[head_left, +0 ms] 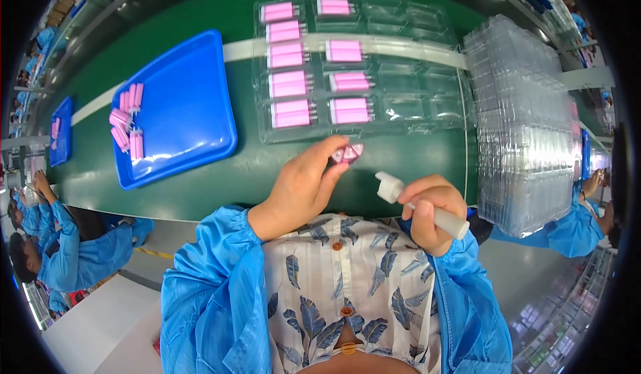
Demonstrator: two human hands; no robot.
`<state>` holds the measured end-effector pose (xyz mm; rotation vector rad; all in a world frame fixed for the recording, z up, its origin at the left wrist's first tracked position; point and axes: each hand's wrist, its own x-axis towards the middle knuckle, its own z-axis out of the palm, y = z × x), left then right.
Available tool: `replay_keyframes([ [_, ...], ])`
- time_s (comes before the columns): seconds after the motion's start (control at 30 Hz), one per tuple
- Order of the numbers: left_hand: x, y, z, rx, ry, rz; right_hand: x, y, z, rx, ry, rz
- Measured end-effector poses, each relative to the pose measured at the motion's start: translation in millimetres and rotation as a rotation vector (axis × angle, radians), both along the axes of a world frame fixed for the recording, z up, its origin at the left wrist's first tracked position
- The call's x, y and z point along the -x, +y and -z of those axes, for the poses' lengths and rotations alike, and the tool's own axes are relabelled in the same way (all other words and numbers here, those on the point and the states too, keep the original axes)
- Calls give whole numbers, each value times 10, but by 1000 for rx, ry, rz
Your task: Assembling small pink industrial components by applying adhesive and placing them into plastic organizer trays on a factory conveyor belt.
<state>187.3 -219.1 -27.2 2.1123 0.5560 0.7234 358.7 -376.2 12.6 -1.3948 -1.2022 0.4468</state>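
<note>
My left hand (298, 181) pinches a small pink plug-like piece (349, 153) between thumb and fingers, its end face turned up. My right hand (435, 208) is wrapped round a white plastic bottle-like tool (451, 222), whose white nozzle head (389, 188) points up and left towards the left hand. A gap separates the nozzle from the pink piece. Just beyond my hands lies a clear plastic tray (277, 134) with moulded pockets. Several pink plug-like pieces (290, 113) with metal pins lie in its two left columns, pins to the right.
A blue tray (183, 117) with several pink pieces (127, 117) rests on the green belt (250, 167) to the left. Farther left is another blue tray (61, 133). Stacked clear trays (517, 127) rise at the right. Co-workers in blue (90, 250) sit on both sides.
</note>
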Motion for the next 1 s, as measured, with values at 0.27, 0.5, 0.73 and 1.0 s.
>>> replay_keyframes([
  [0.27, -1016, 1264, -116, -671, 14, -166, -143, -1, 66, -42, -82, -23],
  [0.5, -852, 1276, 24, -811, 234, -228, -167, 7, 158, -46, -25, -49],
  [0.73, 585, 2186, -144, -969, 310, -740, -82, 24, 142, -21, -12, -52],
  [1.0, 1822, 2781, 298, -574, 1059, -954, 161, 158, 18, 46, -55, -71],
])
